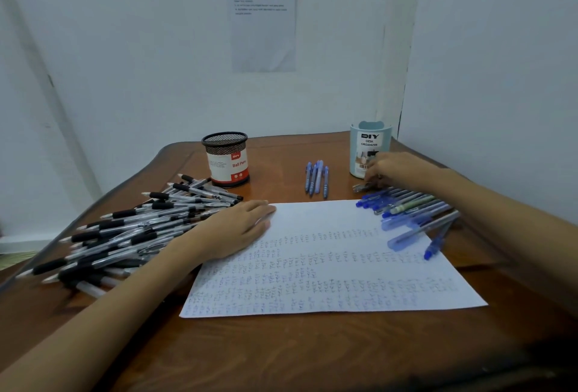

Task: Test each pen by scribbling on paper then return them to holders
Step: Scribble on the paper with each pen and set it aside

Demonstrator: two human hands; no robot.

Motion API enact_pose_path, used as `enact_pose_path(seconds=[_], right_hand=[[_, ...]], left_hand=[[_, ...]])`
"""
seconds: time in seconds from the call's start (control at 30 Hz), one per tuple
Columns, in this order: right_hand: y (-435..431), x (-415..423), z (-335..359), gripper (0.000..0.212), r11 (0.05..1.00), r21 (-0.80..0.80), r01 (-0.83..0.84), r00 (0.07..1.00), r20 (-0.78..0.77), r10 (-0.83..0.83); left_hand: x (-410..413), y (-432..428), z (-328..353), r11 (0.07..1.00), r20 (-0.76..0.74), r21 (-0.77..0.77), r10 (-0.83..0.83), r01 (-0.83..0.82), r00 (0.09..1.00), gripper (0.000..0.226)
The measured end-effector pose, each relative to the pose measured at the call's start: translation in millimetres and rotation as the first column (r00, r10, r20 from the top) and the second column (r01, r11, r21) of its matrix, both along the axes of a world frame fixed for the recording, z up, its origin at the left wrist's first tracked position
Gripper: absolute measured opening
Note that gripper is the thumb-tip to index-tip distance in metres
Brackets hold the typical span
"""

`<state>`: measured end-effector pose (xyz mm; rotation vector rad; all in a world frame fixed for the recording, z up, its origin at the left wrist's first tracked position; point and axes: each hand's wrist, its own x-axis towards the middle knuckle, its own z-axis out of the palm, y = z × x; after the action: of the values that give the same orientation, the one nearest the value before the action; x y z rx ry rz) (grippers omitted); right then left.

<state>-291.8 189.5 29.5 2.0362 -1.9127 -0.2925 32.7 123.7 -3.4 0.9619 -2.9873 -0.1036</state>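
Many blue pens (406,208), just beside right hand (397,169)

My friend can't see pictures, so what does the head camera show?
A left hand lies flat on scribbled paper on a wooden table while the right hand touches a pen beside a pale blue holder. Black pens are heaped left, blue pens right, with a mesh holder behind.
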Motion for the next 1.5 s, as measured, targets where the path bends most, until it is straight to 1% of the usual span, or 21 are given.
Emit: enact_pose_path(seconds=[0.1,0.13,0.2,0.27,0.33,0.47,0.6,0.7,0.8,0.87,0.93,0.97,1.07,1.17,1.23,1.3,1.37,1.4,1.43,1.47,1.5], right_hand=[[8,4,1,0.031,0.996,-0.077,-0.044,0.990,0.130,0.054],[11,5,0,0.033,0.987,-0.145,-0.067,0.968,0.230,0.099],[19,12,-3,0.021,0.944,-0.307,-0.123,0.900,0.366,0.236],[27,23,-6,0.016,0.885,-0.429,-0.178,0.859,0.371,0.353],[36,42,-9,0.024,0.839,-0.505,-0.204,0.815,0.387,0.431],[47,71,-18,0.046,0.842,-0.460,-0.283,0.777,0.405,0.482],[50,84,-28,0.045,0.832,-0.453,-0.321,0.724,0.450,0.524],[55,89,-34,0.042,0.818,-0.508,-0.270,0.735,0.440,0.515],[60,94,-26,0.036,0.891,-0.406,-0.204,0.838,0.398,0.374],[62,94,-16,0.045,0.965,-0.224,-0.135,0.922,0.329,0.205],[63,89,-8,0.057,0.995,-0.016,-0.098,0.921,0.377,0.097],[64,84,-4,0.056,0.992,0.063,-0.114,0.887,0.455,0.073],[66,61,12,0.039,0.963,0.172,-0.207,0.695,0.718,0.022],[72,37,29,0.033,0.922,0.259,-0.289,0.474,0.875,-0.097],[74,28,32,0.037,0.924,0.192,-0.330,0.184,0.973,-0.136],[72,28,25,0.045,0.956,0.031,-0.292,-0.167,0.982,-0.083],[67,40,13,0.048,0.968,-0.071,-0.239,-0.492,0.868,-0.058],[64,50,8,0.049,0.965,-0.101,-0.242,-0.608,0.791,-0.069],[62,60,4,0.049,0.964,-0.116,-0.241,-0.665,0.743,-0.077],[61,73,1,0.044,0.965,-0.113,-0.236,-0.671,0.737,-0.078],[62,85,-2,0.036,0.969,-0.092,-0.229,-0.630,0.773,-0.076]], left_hand=[[0,0,0,1.000,0.000,0.004,-0.001,0.001,1.000,0.049],[0,0,0,1.000,0.000,0.003,-0.002,0.002,1.000,0.049],[1,-1,-1,1.000,0.002,-0.002,-0.003,0.003,1.000,0.049],[1,-2,-1,1.000,0.002,-0.005,-0.004,0.004,1.000,0.049],[0,-2,-2,1.000,0.001,-0.002,-0.001,0.001,1.000,0.049],[1,-2,-1,1.000,0.003,0.008,0.006,-0.006,1.000,0.049],[1,-2,-2,1.000,0.004,0.008,0.006,-0.006,1.000,0.049],[1,-3,-2,1.000,0.005,0.004,0.004,-0.005,1.000,0.050],[1,-4,-2,1.000,0.010,0.004,0.001,-0.001,1.000,0.050],[1,-4,-3,1.000,0.010,0.001,-0.001,0.001,1.000,0.050],[1,-5,-3,1.000,0.009,-0.002,-0.002,0.002,1.000,0.050],[1,-5,-3,1.000,0.010,-0.004,-0.003,0.003,1.000,0.050],[1,-5,-4,1.000,0.009,-0.010,-0.005,0.005,1.000,0.050],[1,-4,-4,1.000,0.001,-0.009,-0.006,0.006,1.000,0.050],[1,-4,-3,1.000,-0.002,-0.010,-0.008,0.008,1.000,0.050],[1,-4,-4,1.000,-0.003,-0.008,-0.006,0.006,1.000,0.049],[1,-4,-4,1.000,0.001,-0.009,-0.004,0.005,1.000,0.049],[1,-4,-4,1.000,0.003,-0.009,-0.004,0.004,1.000,0.050],[1,-4,-4,1.000,0.004,-0.010,-0.004,0.004,1.000,0.050],[1,-4,-4,1.000,0.004,-0.010,-0.003,0.003,1.000,0.049],[1,-4,-4,1.000,0.004,-0.009,-0.002,0.002,1.000,0.049]])
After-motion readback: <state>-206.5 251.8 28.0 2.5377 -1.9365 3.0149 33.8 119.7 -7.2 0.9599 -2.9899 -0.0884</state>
